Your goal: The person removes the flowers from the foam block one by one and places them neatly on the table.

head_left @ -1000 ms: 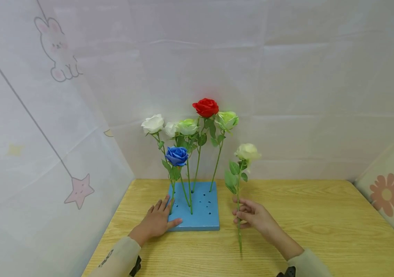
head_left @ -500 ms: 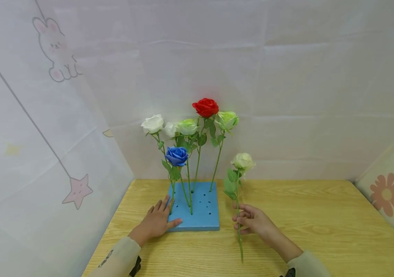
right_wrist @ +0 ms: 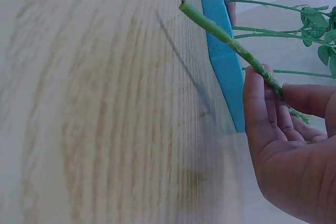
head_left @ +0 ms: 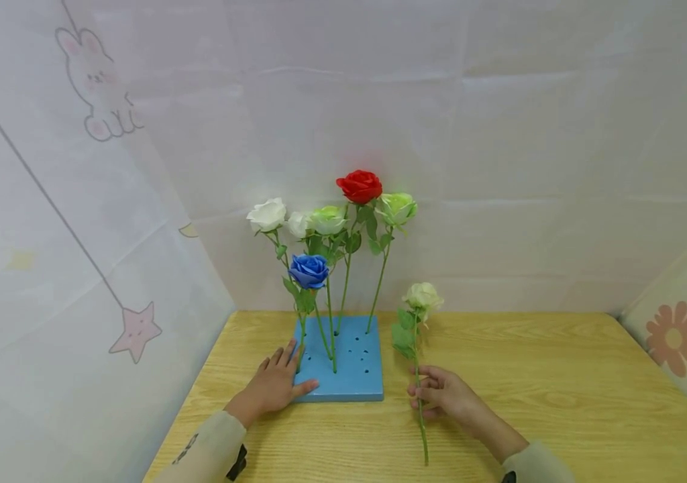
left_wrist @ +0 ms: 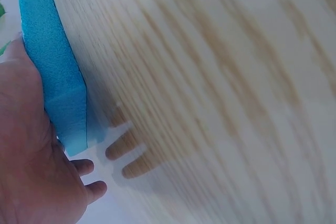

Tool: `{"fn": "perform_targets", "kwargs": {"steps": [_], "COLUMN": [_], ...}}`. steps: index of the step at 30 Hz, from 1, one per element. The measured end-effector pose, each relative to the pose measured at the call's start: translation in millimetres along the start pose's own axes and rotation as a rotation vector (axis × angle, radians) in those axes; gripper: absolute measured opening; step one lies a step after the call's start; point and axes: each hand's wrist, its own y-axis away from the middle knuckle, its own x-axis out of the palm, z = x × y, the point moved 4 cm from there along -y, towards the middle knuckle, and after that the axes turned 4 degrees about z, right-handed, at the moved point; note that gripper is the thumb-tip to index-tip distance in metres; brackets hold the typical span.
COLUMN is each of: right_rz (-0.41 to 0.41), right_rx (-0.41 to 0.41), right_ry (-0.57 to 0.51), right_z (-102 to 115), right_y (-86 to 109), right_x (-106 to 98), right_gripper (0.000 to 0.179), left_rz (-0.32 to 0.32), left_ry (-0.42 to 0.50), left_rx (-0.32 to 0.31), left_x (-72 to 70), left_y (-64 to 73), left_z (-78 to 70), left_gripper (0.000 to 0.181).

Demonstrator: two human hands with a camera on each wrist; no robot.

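Observation:
In the head view my right hand (head_left: 446,396) pinches the stem of a pale cream rose (head_left: 422,297) between thumb and fingers, to the right of a blue foam board (head_left: 352,386). The cut end of that stem (right_wrist: 210,26) shows in the right wrist view, pointing back toward me above the table. My left hand (head_left: 271,384) lies spread on the board's left front corner, fingers straight. Standing in the board's holes are a blue rose (head_left: 309,271), a red rose (head_left: 359,186), a white rose (head_left: 267,215) and several more white and green ones.
The wooden table (head_left: 561,389) extends right of the board and in front of it. Small holes dot the board's right half. A pale cloth backdrop (head_left: 531,168) rises behind the table and at both sides.
My right hand has moved slightly down toward me, and the cream rose has lowered with its bloom tipping away. My left hand and the standing roses stay where they were.

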Motion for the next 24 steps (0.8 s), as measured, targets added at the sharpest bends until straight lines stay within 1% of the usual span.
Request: {"fn": "perform_targets", "kwargs": {"steps": [3, 9, 21, 24], "right_rz": [0.022, 0.036, 0.053, 0.06], "right_rx": [0.007, 0.039, 0.084, 0.094], "right_ry": [-0.016, -0.032, -0.056, -0.059], "right_z": [-4, -10, -16, -18], "right_y": [-0.7, -3.9, -13.6, -15.2], "right_x": [-1, -5, -3, -3], "right_gripper": [0.065, 0.064, 0.061, 0.06], "left_rz": [0.006, 0.011, -0.002, 0.003], "left_ry": [0.0, -0.01, -0.001, -0.004], "left_rx": [0.005, 0.007, 0.012, 0.01], "left_x": [-1.1, -3.2, 0.0, 0.4], "left_y": [0.5, 1.9, 0.4, 1.0], "left_z": [-0.4, -1.8, 1.9, 1.9], "left_gripper": [0.097, 0.098, 0.098, 0.098]}}
